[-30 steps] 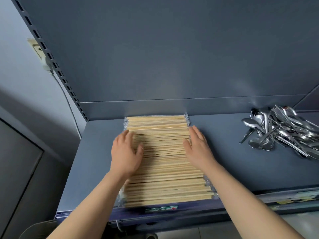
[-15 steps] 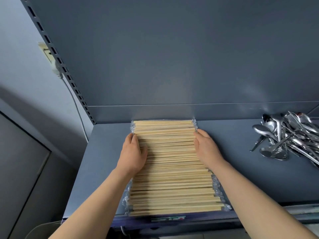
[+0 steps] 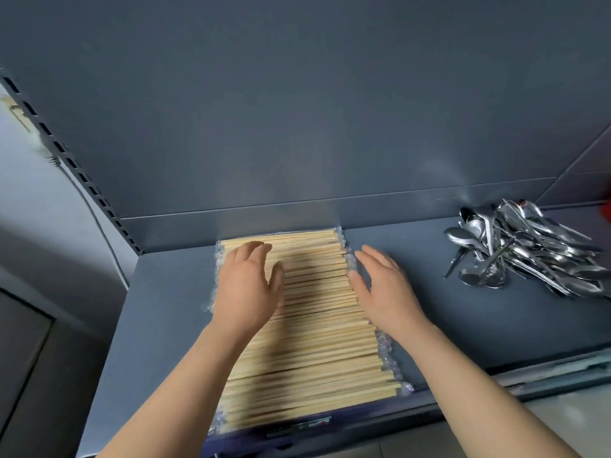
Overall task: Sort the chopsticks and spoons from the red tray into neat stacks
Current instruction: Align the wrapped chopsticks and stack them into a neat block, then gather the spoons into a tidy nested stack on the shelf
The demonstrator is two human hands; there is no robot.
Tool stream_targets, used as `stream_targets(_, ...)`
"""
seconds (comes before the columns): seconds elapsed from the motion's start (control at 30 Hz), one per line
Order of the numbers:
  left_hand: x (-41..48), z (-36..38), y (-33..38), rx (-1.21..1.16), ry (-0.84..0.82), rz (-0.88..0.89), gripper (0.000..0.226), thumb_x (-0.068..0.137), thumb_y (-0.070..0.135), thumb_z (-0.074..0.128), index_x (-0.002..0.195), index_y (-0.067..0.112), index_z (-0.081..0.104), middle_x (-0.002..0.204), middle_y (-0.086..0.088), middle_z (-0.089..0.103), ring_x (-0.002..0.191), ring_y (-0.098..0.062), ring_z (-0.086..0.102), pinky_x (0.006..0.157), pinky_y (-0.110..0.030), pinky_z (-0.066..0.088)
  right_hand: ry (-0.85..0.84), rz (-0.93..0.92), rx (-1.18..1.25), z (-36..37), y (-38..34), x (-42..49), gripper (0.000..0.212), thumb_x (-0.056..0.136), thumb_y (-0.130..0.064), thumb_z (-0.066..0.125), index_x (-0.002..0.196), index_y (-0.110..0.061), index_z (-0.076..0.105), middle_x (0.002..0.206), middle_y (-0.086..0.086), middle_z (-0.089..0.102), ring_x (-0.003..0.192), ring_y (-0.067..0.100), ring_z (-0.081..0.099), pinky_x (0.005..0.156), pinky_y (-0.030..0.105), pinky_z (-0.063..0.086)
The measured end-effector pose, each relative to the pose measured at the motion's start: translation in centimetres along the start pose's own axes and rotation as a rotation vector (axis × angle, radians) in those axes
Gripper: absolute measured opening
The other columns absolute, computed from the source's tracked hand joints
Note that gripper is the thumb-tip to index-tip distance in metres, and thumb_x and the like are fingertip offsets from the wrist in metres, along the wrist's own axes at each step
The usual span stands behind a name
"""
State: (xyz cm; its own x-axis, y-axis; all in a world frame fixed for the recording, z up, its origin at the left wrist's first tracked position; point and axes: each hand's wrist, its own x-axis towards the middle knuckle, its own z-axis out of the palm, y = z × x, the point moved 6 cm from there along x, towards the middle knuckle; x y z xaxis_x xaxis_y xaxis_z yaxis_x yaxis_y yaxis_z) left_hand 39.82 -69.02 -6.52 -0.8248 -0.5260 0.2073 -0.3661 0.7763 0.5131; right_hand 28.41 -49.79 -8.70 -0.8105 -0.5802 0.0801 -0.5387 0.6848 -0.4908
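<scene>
Wood squared: releases the ends of the chopsticks (image 3: 314, 342) on the near shelf (image 3: 165, 309), left hand (image 3: 246, 285) loose-fingered over them, right hand (image 3: 385, 289) spread just beside, leaving a neat stack and, farther right, the spoons (image 3: 529, 249) heaped unsorted.

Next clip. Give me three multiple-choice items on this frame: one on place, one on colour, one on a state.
1. The spoons lie where from the chopsticks? A left B right C on top
2. The shelf is: A red B grey-blue C white
3. The right hand is: A open B gripping a spoon C out of view
Answers: B, the pile sits right of the stack; B, its surface is grey-blue; A, fingers straight beside the stack's edge.
</scene>
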Motion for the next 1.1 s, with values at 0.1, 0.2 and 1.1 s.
stream_targets(0.1, 0.3, 0.6, 5.1, -0.099, 0.001, 0.099, 0.035, 0.094, 0.030, 0.056, 0.123, 0.012, 0.061, 0.122, -0.003, 0.062, 0.098, -0.026, 0.057, 0.092, -0.032, 0.041, 0.098, 0.095, 0.103, -4.0, 3.2, -2.0, 0.044, 0.099, -0.030, 0.051, 0.139, -0.012, 0.051, 0.148, 0.000, 0.046, 0.137, 0.016, 0.039, 0.113, 0.025, 0.025)
stream_targets(0.2, 0.5, 2.9, 9.9, -0.176, -0.047, 0.184, 0.031, 0.093, 0.030, 0.056, 0.120, 0.015, 0.063, 0.118, -0.001, 0.064, 0.089, -0.026, 0.061, 0.089, -0.031, 0.044, 0.193, 0.208, 0.156, -8.2, 8.0, -3.1, 0.039, 0.096, -0.025, 0.056, 0.133, -0.011, 0.057, 0.140, 0.000, 0.054, 0.130, 0.015, 0.047, 0.105, 0.018, 0.027)
stream_targets(1.1, 2.5, 21.2, 24.9, -0.102, -0.140, -0.380, 0.055, 0.065, 0.052, 0.082, 0.092, 0.023, 0.043, 0.091, 0.008, 0.051, 0.073, -0.012, 0.051, 0.060, -0.030, 0.035, 0.184, 0.014, 0.611, -22.9, 30.6, 7.2, 0.015, 0.092, -0.022, 0.062, 0.081, -0.021, 0.071, 0.065, -0.008, 0.069, 0.047, 0.003, 0.051, 0.047, 0.015, 0.042)
